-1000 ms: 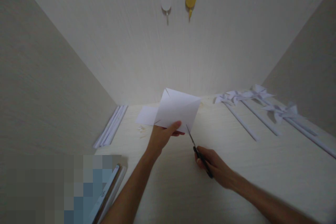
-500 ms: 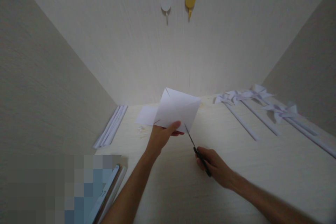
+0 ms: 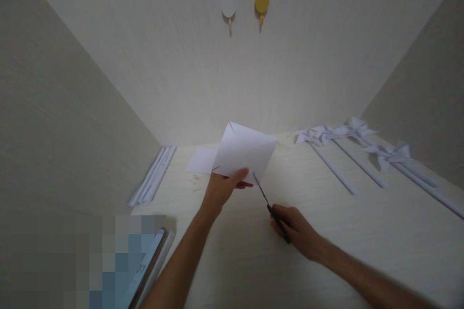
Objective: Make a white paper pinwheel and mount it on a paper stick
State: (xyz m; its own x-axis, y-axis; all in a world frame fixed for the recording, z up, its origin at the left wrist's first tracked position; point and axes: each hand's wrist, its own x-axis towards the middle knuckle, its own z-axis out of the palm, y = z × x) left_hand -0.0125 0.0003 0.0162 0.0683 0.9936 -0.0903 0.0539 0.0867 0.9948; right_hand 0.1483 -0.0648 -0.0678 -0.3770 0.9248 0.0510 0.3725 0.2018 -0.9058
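A square white sheet of paper (image 3: pixel 243 151) is held up in the middle, pinched along its lower edge by my left hand (image 3: pixel 225 187), thumb on top and fingers beneath. Slits run in from its upper and left corners. My right hand (image 3: pixel 295 229) is wrapped round the black handles of a pair of scissors (image 3: pixel 278 224). The blades reach up to the paper's lower right corner and overlap it there. Behind the held sheet, another white paper (image 3: pixel 201 160) lies on the table, with small light bits (image 3: pixel 195 178) just below it.
Rolled white paper sticks (image 3: pixel 152 176) lie together at the left. Several paper pinwheels (image 3: pixel 326 133) on white sticks rest at the right. A phone-like device (image 3: pixel 148 265) stands at the lower left. A white hook (image 3: pixel 228 7) and a yellow hook (image 3: pixel 261 4) are on the back wall.
The hands, paper and scissors have barely moved. The scissor blades sit very slightly further left on the paper's lower corner.
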